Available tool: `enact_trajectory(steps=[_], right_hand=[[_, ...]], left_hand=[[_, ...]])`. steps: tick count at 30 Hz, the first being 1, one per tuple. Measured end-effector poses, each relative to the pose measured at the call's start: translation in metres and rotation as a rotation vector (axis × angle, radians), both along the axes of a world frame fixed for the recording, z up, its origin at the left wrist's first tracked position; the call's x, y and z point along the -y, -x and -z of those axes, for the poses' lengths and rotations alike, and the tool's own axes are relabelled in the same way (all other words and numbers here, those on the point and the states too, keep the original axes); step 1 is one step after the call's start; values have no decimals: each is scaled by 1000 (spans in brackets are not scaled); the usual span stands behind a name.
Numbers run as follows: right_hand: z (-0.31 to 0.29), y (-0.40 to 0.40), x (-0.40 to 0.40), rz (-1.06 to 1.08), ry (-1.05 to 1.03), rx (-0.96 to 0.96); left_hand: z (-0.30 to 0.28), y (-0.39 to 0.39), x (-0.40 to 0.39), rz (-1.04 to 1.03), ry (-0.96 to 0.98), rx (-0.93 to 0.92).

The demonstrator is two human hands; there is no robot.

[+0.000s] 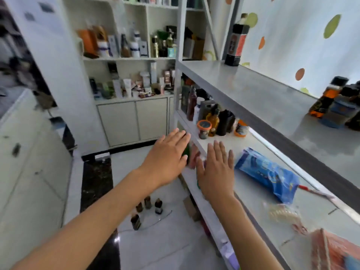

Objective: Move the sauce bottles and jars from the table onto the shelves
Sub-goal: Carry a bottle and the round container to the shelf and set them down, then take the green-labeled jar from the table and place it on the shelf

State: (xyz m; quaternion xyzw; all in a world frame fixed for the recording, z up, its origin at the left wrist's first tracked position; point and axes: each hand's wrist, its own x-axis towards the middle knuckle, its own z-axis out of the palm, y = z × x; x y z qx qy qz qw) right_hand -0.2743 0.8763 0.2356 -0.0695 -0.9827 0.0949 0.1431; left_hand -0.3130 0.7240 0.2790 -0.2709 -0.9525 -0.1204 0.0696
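You're holding both hands out flat, palms down, with nothing in them: your left hand [168, 154] is hovering just off the front edge of the middle shelf [251, 193], fingers straight and close together, and your right hand [216, 168] is floating over that shelf's edge with fingers straight and slightly spread. A cluster of sauce bottles and jars [216, 121] is sitting further back on the same shelf, a tall dark bottle [235, 41] is standing on the top shelf, and a blue bag [268, 174] is lying just right of your right hand. A few small brown bottles [146, 209] are standing down below on a glass surface.
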Motion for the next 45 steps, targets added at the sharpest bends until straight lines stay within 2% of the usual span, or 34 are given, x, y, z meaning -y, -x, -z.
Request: enact_trajectory(steps=[3,8,13,16,21,28,34,39,42,45], right_hand=[[14,-6,75,-182,37,2],[43,-16,223,-478,86,15],[80,-45,401,-760,197,127],[102,-74,508,-909,182,176],[125,-108,638,-1132,154,265],[166,-128,732,-1271,124,443],[218,-109,779,-1190,149,662],[255,-73,833,-1077,119,765],[271,-51,857,-1108,40,829],[286,-35,877,-1247,-143,843]], left_hand=[[15,-22,81,-146,-94,45],[59,-65,233,-418,-134,77],[100,-122,407,-695,-145,101],[119,-165,502,-844,-164,107],[152,-231,605,-1087,-229,143],[199,-288,667,-1313,-265,168],[231,-292,677,-1429,-343,289],[242,-272,700,-1552,-356,326],[244,-254,713,-1613,-364,344],[251,-237,723,-1611,-371,347]])
